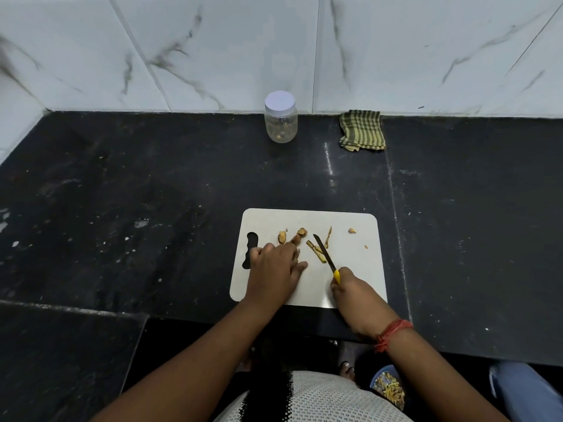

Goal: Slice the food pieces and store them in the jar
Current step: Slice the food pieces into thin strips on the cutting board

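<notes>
My right hand grips the knife, blade over strips on the board. My left hand, fingers extended, presses pieces. The lidded jar stands well behind, by the wall.

The left hand covered whatever food piece lay under its fingertips, so no grip could be made out. The right hand hid most of the knife's yellow handle. Scraps inside the lidded jar at twelve o'clock were too small to identify. At five o'clock, below the bench, a blue bowl of shreds was partly hidden by the right forearm, and blue fabric was cut off by the frame's edge.
</notes>
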Tool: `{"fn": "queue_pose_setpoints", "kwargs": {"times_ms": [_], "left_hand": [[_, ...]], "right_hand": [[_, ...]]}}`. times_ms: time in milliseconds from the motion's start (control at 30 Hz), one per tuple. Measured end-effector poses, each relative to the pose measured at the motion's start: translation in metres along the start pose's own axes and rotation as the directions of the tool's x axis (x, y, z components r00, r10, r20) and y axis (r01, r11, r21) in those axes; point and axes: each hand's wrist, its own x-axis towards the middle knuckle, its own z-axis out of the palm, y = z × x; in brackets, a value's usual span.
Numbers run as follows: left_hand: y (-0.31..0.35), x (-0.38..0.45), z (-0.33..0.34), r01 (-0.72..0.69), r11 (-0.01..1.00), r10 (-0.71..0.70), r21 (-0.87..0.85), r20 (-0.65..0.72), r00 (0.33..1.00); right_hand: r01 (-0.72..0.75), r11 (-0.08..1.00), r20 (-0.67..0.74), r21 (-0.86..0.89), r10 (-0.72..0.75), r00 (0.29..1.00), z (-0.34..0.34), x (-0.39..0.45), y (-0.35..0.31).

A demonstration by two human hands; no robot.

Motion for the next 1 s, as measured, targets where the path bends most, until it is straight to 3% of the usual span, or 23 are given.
{"fn": "queue_pose_setpoints", "kwargs": {"times_ms": [100,233,433,800,1000], "left_hand": [[0.010,-0.002,0.001,0.090,0.993,-0.088,-0.076,0.030,0.996],[0.007,-0.005,-0.002,0.150,0.966,-0.163,-0.210,-0.046,0.986],[-0.006,-0.002,-0.001,0.035,0.997,-0.031,-0.073,0.052,0.998],[0.003,-0.004,0.006,0.138,0.975,-0.135,-0.172,0.032,0.990],[0.001,-0.006,0.006,0.127,0.977,-0.125,-0.173,0.024,0.992]], "right_hand": [[0.005,1.000,-0.002,-0.015,-0.005,1.000,0.003,0.001,-0.001],[0.018,1.000,0.002,-0.021,-0.018,1.000,0.006,-0.001,0.000],[0.032,0.999,0.030,-0.014,-0.032,0.999,0.014,-0.005,-0.001],[-0.010,0.999,0.055,-0.049,0.013,0.998,0.024,-0.005,-0.007],[-0.040,0.999,0.097,-0.033,0.043,0.994,0.028,-0.006,-0.012]]}}
